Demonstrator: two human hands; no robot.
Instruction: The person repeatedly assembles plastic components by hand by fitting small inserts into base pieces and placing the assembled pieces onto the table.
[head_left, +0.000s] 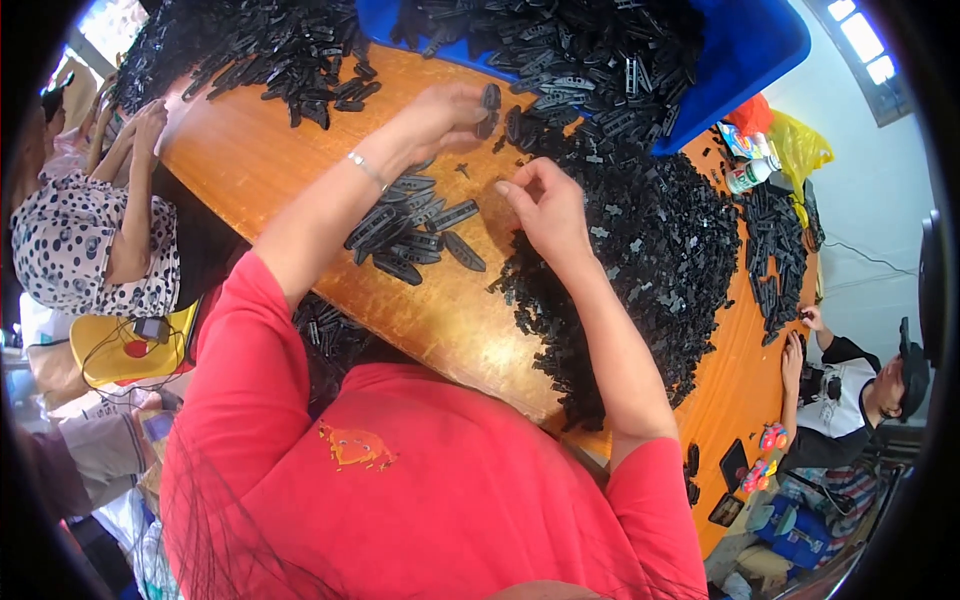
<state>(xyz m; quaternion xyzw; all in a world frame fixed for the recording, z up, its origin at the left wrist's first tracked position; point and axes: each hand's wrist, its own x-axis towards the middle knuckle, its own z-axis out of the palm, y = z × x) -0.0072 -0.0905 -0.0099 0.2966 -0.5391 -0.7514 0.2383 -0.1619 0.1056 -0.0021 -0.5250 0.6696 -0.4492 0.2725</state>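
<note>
My left hand (440,122) is closed on a long, boat-shaped black plastic part (488,110), held upright above the table. To its right and a little nearer me, my right hand (548,208) is closed, thumb and forefinger brought together. What it pinches, if anything, is too small to make out. Under my left forearm lies a loose cluster of similar long black parts (415,230) with pointed ends. Beside and beneath my right forearm spreads a large heap of small black plastic pieces (640,250). One small black piece (462,170) lies alone on the wood between my hands.
A blue bin (765,50) of long black parts stands at the far side of the wooden table (430,320). More parts (300,60) are heaped at far left. A white bottle (750,175) stands at right. Other people sit at the left (90,235) and right (850,390).
</note>
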